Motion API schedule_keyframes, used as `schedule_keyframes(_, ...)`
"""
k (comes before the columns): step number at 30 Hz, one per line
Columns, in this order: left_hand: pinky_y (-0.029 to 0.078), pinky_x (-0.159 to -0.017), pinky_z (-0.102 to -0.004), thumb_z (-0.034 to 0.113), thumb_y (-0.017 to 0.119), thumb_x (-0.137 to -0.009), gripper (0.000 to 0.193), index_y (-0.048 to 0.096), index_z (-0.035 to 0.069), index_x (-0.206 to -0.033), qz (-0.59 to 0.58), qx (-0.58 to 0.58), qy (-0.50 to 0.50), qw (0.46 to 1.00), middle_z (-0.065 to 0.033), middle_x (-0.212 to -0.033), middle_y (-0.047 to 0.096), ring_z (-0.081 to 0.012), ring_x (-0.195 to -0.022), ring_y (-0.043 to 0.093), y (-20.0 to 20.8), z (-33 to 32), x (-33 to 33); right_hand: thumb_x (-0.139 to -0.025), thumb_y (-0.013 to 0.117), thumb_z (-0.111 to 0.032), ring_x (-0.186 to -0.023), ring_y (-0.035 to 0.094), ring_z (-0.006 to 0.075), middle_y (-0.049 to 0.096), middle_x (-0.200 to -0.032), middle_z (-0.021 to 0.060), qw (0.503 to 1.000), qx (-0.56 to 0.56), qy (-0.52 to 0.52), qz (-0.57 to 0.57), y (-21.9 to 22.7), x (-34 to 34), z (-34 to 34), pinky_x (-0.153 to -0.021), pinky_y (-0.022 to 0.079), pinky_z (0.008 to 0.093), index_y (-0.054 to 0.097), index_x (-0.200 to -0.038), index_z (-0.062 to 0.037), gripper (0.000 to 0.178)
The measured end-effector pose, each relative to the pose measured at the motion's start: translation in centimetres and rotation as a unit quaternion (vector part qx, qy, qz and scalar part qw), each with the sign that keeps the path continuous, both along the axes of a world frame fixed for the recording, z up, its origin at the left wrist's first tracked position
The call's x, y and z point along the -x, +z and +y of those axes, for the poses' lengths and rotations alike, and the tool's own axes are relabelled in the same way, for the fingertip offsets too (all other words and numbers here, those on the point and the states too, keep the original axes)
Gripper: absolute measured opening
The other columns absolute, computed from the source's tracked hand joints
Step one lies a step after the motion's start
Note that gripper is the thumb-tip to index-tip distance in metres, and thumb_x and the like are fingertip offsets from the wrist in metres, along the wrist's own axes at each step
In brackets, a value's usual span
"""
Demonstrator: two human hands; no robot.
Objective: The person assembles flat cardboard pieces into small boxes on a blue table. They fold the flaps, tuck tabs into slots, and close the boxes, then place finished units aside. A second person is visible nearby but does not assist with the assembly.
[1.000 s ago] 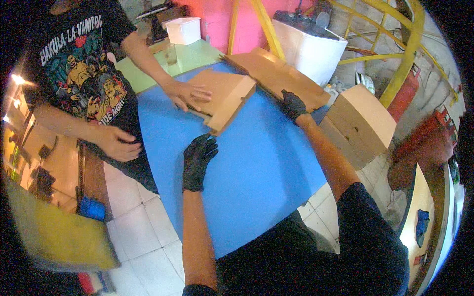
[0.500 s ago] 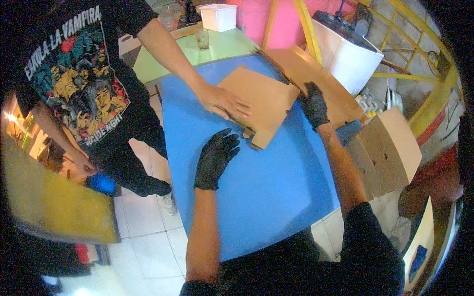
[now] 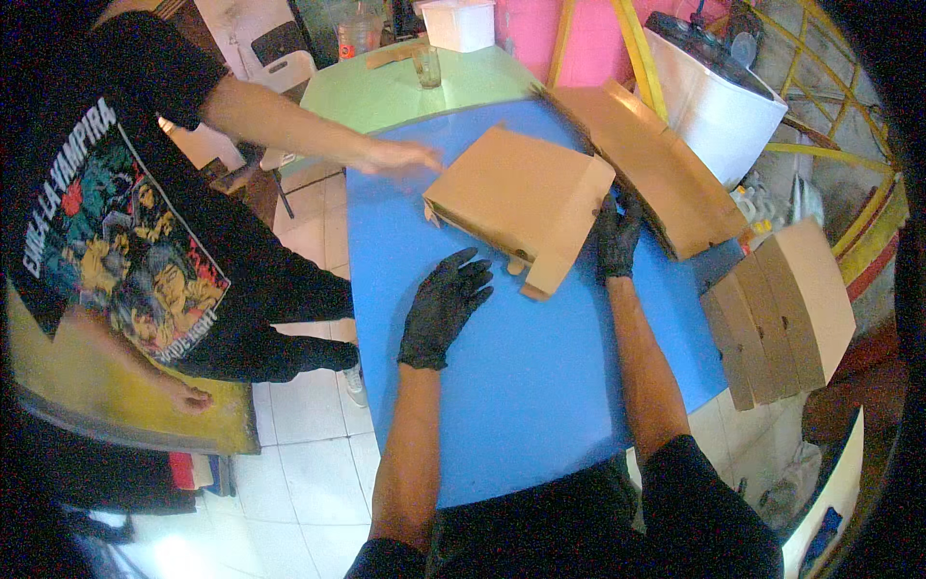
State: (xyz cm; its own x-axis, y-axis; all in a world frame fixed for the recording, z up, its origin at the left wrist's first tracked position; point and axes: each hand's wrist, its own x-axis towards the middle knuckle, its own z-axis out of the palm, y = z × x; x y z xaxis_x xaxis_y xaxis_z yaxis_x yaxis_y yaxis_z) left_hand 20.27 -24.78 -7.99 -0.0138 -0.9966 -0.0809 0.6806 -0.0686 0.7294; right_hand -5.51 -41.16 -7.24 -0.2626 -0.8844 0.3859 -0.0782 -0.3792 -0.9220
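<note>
Folded brown cardboard box (image 3: pixel 521 198) lies on the blue table (image 3: pixel 521 386), near its far end. Left hand (image 3: pixel 444 307), black-gloved, rests flat on the table with fingers spread, holding nothing, just short of the box. Right hand (image 3: pixel 615 236), also gloved, lies open against the box's right flap edge. A co-worker's bare hand (image 3: pixel 400 156) hovers open at the box's left corner.

A flat brown cardboard box (image 3: pixel 516 198) lies on my blue table, just beyond my hands. Another unfolded brown cardboard box (image 3: pixel 656 169) sits behind it. Folded brown cartons (image 3: pixel 781 309) stand stacked at my right.
</note>
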Motion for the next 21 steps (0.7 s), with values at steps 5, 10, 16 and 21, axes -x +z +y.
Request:
schedule_keyframes(5,0.047,-0.103,-0.0489,0.021,0.049,-0.102,0.039,0.050,0.001,-0.135,-0.374,0.165,0.067,0.910,-0.0179,-0.130,0.059,-0.0328,-0.118,0.059,-1.8,-1.6,1.4,-0.098,0.061,-0.022,-0.085,0.057,0.0164,0.064,-0.095,0.0103,0.994,-0.026,-0.005,0.110,-1.1,2.9,-2.7,-0.079,0.050,0.0349,0.050,-0.134,0.0000,0.043)
schedule_keyframes(10,0.047,-0.104,-0.0500,0.020,0.047,-0.102,0.036,0.053,-0.001,-0.131,-0.340,0.215,0.084,0.912,-0.0193,-0.129,0.060,-0.0335,-0.117,0.059,-1.7,-3.5,2.2,-0.093,0.061,-0.010,-0.080,0.057,0.0149,0.064,-0.087,0.0080,0.985,-0.032,0.072,0.151,-0.6,3.4,-4.9,-0.075,0.050,0.0327,0.050,-0.136,-0.0019,0.045)
schedule_keyframes(16,0.051,-0.100,-0.0491,0.019,0.056,-0.097,0.034,0.060,-0.002,-0.122,-0.634,0.212,0.040,0.743,-0.0185,-0.119,0.065,-0.0326,-0.114,0.062,0.5,-4.6,2.7,-0.088,0.060,-0.002,-0.093,0.059,0.0169,0.065,-0.105,0.0095,0.961,-0.112,0.236,-0.090,1.8,4.6,-5.0,-0.084,0.051,0.0323,0.054,-0.135,-0.0038,0.048)
schedule_keyframes(21,0.056,-0.092,-0.0445,0.017,0.067,-0.091,0.034,0.062,0.001,-0.120,-0.529,0.168,0.019,0.832,-0.0148,-0.115,0.068,-0.0301,-0.107,0.065,1.1,-3.4,2.9,-0.087,0.062,-0.006,-0.116,0.056,0.0221,0.058,-0.131,0.0093,0.928,-0.111,0.262,-0.241,2.6,4.8,-5.3,-0.098,0.049,0.0348,0.056,-0.133,-0.0056,0.047)
